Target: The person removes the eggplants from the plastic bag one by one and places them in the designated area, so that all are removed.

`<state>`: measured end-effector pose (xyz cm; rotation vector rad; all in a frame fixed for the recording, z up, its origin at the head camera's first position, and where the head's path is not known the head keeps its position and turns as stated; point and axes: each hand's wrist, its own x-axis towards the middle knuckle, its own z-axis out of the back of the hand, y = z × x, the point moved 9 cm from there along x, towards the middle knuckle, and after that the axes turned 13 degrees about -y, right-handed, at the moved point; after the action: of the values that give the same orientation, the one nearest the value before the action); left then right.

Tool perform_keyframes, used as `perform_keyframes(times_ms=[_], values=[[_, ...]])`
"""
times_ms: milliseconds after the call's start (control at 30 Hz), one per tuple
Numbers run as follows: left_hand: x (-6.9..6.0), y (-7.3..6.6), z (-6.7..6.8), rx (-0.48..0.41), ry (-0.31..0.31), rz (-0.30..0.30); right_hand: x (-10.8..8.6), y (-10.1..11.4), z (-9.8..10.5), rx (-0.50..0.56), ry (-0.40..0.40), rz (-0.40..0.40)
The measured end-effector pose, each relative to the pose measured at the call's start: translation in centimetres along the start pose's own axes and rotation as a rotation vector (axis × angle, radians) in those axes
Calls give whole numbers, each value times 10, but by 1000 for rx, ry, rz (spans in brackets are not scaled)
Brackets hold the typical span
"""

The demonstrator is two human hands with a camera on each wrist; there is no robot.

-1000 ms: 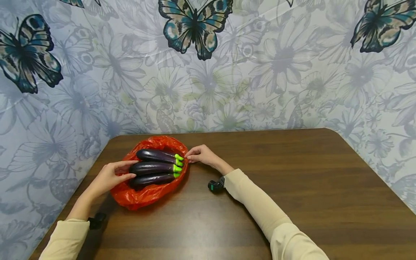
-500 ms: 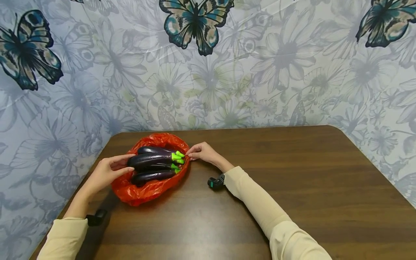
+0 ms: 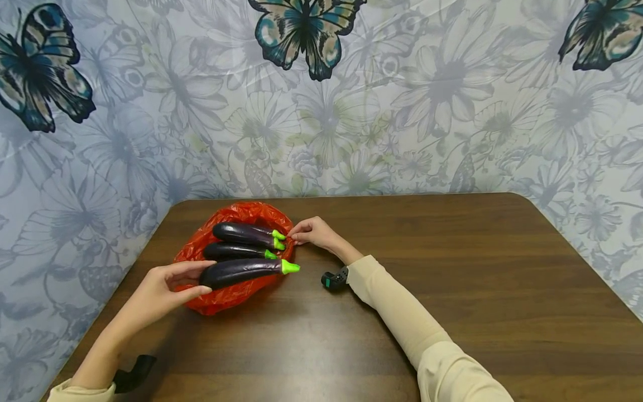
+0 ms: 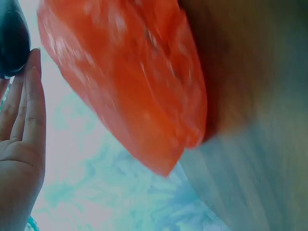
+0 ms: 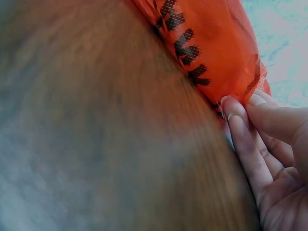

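In the head view my left hand (image 3: 158,293) holds an eggplant (image 3: 241,272) by its rounded end, between thumb and fingers. Its green stem points right, past the near rim of a red plastic bag (image 3: 221,301). The left wrist view catches only the dark end of this eggplant (image 4: 12,43) beside the fingers. Three more eggplants (image 3: 233,250) lie in the bag's mouth, partly overlapping, stems to the right. At the bag's right edge my right hand (image 3: 317,231) pinches the plastic; the right wrist view shows thumb and fingertips on the orange-red film (image 5: 216,43), which bears black print.
The bag stands on a brown wooden table (image 3: 427,268), near its left and back edges. Behind the table hangs a floral backdrop (image 3: 402,111) with butterflies. A dark wrist camera (image 3: 335,280) sits by the right cuff.
My left hand has drawn one eggplant up and toward the near side of the bag, away from the others. The right hand stays at the bag's edge. The head view has tilted slightly down.
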<state>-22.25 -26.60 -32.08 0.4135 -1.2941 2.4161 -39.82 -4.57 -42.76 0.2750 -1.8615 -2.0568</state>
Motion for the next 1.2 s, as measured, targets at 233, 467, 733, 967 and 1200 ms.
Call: perform_keyframes(times_ms=[233,467,733,967,1200], values=[[-21,-11,-32,-75,67,22,1,0,0,-5,3,8],[-34,-8,-60,-102,162,7,-1,0,0,-5,0,-6],[-34,0,-68,-83,197,17,-2,1,-1,9,10,-11],[-31,2,-68,0,161,-7,-1,2,-1,15,2,-6],[-31,6,-76,50,201,-7,-2,0,-1,9,-1,-8]])
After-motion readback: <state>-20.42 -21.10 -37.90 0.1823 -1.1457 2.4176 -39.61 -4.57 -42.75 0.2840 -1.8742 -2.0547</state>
